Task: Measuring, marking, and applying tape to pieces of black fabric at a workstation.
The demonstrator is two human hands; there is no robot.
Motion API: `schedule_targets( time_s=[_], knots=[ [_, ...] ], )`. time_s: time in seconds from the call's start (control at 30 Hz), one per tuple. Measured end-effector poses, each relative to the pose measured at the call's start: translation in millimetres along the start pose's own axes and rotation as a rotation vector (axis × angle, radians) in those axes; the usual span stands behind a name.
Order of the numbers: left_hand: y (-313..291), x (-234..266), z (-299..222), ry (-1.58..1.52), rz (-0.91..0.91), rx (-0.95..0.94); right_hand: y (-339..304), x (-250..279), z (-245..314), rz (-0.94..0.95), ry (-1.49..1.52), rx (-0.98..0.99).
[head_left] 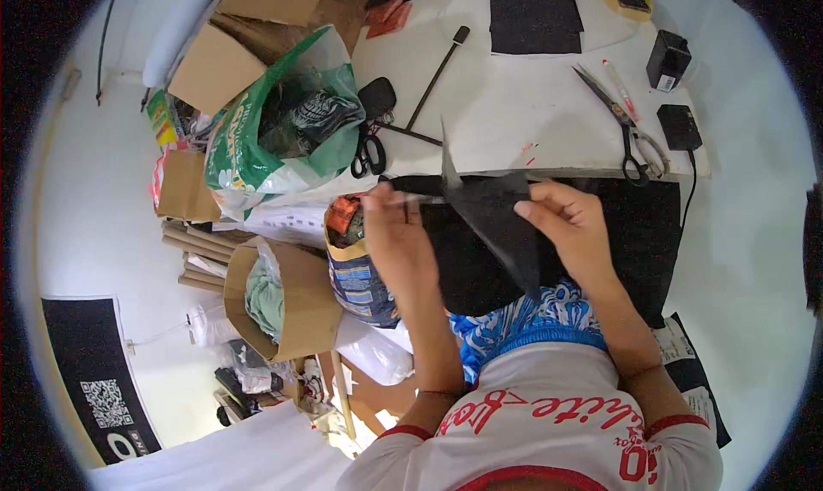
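A thin black piece of cloth (497, 212) hangs over my lap, creased, with one pointed corner sticking up toward the table. My right hand (567, 221) pinches its right side between thumb and fingers. On the other side, my left hand (401, 234) is raised at the cloth's left end; motion smears its fingers, so I cannot make out whether it grips anything. Beneath both hands a larger black cloth (647, 242) drapes from the table's front edge over my lap.
On the white table (540, 105) lie large scissors (617, 114), black-handled scissors (369, 155), a black T-shaped rod (435, 80), stacked black cloth pieces (536, 15) and a black adapter (680, 128). Left of me stand a green-and-white bag (231, 152), a cardboard box (300, 311) and a filled blue bag (356, 281).
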State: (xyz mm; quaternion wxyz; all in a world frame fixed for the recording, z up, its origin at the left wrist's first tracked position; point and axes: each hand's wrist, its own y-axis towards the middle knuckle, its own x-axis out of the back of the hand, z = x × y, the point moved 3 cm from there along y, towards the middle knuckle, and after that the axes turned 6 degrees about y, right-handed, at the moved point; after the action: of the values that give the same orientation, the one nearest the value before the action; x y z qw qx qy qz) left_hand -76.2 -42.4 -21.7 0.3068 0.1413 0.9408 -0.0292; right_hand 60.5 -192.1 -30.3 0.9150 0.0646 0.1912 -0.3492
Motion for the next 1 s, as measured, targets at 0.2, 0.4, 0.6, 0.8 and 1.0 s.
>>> schedule_targets(
  time_s=[0.2, 0.4, 0.6, 0.8, 1.0],
  knots=[
    [43, 132, -64, -0.248, 0.167, 0.119, -16, 3, 39, 0.045, -0.015, 0.045],
    [-12, 243, -132, 0.658, -0.983, -0.65, -38, -12, 44, 0.1, -0.103, 0.128],
    [-33, 337, -151, 1.374, -1.927, -0.743, -67, -68, 58, 0.445, -0.165, 0.2],
    [-8, 315, -97, 0.693, -0.31, -0.268, -47, -103, 38, 0.343, 0.081, -0.007],
    [-16, 339, -87, 0.722, -0.469, -0.261, 1, -115, -36, 0.292, 0.227, -0.171]
  ],
)
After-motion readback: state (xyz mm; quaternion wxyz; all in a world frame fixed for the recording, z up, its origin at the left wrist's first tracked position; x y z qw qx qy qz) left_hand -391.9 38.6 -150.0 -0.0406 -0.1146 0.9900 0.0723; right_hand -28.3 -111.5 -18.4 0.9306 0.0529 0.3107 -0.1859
